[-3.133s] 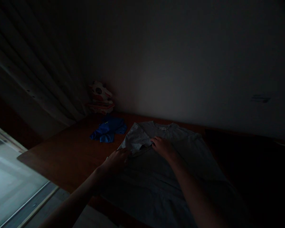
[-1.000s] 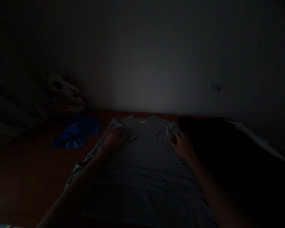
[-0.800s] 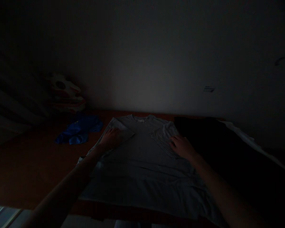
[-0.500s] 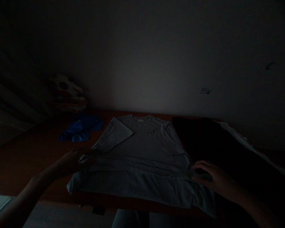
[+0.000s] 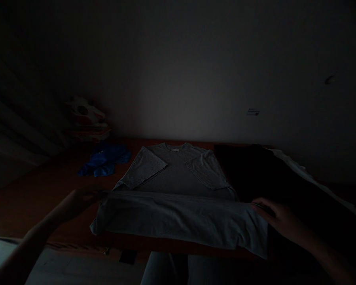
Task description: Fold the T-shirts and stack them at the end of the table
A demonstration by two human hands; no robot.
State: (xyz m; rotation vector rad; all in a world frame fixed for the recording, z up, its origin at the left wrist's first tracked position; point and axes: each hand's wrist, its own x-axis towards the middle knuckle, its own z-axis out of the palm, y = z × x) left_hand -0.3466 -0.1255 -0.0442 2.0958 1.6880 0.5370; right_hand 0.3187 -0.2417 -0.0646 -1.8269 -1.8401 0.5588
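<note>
Grey shirt point(image 5: 176, 204), sleeves point(image 5: 150, 166) folded inward, held by left hand point(image 5: 82, 199), right hand point(image 5: 273, 215).

The left forearm point(image 5: 37, 236) and right forearm point(image 5: 316, 249) are bare along the whole length that shows, slim and smoothly tapered toward the wrists. The left hand point(image 5: 82, 198) and right hand point(image 5: 273, 215) are bare as well, with slender fingers; shadow blurs the left one's fingertips, and finer details such as nails are too dark to make out. Trousers point(image 5: 157, 270) cover the thighs in a muted blue-grey, paler over the left leg and dimmer over the right, the fabric's weave lost in the gloom.
</note>
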